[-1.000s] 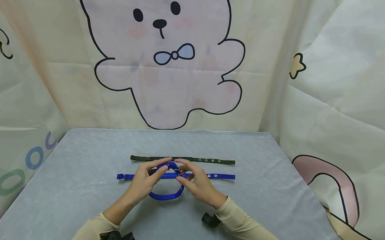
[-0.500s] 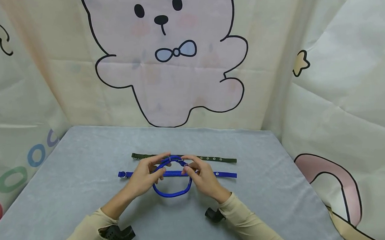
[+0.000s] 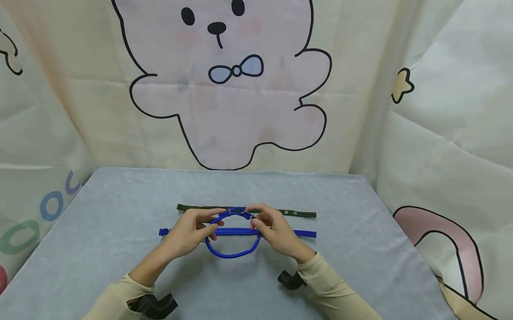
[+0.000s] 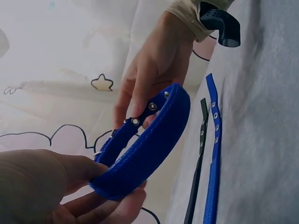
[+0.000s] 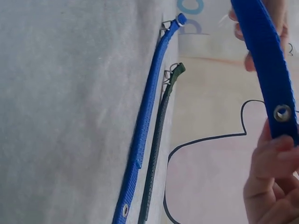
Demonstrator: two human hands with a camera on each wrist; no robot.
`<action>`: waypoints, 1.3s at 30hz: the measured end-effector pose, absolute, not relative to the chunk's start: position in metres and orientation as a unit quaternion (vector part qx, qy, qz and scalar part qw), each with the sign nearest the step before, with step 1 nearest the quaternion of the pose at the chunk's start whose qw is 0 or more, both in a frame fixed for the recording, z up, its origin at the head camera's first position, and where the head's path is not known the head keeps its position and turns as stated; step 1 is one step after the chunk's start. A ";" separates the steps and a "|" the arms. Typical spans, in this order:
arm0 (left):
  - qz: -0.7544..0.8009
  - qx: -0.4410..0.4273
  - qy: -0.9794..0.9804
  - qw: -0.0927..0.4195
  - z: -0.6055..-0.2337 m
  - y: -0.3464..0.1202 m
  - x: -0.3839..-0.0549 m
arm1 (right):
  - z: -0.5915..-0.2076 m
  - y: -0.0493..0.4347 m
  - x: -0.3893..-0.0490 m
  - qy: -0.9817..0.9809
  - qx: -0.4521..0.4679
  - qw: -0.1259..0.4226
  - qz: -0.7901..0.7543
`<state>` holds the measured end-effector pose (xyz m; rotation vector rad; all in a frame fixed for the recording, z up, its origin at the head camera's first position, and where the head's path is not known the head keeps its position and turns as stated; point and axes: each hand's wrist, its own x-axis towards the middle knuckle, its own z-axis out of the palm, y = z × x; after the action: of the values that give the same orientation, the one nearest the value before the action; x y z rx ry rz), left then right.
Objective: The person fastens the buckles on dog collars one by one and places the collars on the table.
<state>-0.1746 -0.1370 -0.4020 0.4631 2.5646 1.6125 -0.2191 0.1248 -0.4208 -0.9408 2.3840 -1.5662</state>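
Both hands hold a blue pet collar (image 3: 233,256) up over the table, fastened into a loop. My left hand (image 3: 189,233) pinches its left side between thumb and fingers; in the left wrist view the padded band (image 4: 149,144) faces the camera. On the other side my right hand (image 3: 277,231) grips the strap near the buckle, thumb by the metal eyelets (image 4: 135,122). A second blue collar (image 3: 307,234) lies flat behind the loop, partly covered by the hands. Farther back lies a dark green collar (image 3: 299,214), also stretched out straight.
Grey cloth covers the table (image 3: 224,297). Pale curtains with cartoon drawings (image 3: 223,125) hang behind it and along both sides. Black wrist devices (image 3: 153,307) sit on both beige sleeves (image 3: 341,297).
The hands have drawn slightly apart and away from the body, and the held collar's loop has spread wider and rounder. The two flat collars stay where they lie.
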 end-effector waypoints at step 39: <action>0.523 0.217 0.805 0.176 -0.399 -0.174 -0.182 | -0.427 0.121 -0.217 0.775 -0.289 0.179 -0.533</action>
<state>-0.1822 -0.1742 -0.3990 0.6138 2.2810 1.4823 -0.2173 0.1210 -0.4265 -0.8163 2.1897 -1.5082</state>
